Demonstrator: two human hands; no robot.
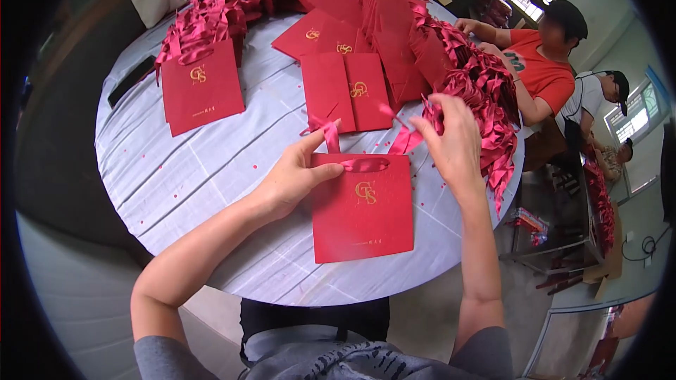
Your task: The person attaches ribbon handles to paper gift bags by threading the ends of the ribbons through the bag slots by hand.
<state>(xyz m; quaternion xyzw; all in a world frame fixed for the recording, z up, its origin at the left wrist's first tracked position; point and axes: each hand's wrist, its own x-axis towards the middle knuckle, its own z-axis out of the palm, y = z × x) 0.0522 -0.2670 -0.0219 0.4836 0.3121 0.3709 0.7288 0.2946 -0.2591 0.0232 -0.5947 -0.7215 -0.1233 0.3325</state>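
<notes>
Red card bag [362, 225], in the head view, lay flat on a round, creased white tablecloth [211, 204], ribboned top pointing away from the person [317, 355], long axis running front to back. The left hand [292, 176] pinched its satiny pink ribbon [366, 165]; the right hand [456, 144] curved nearby, whether gripping ribbon I couldn't tell. Beyond, flat rectangular bags [327, 84] overlapped near heaped, glossy ribbon loops [486, 98].
</notes>
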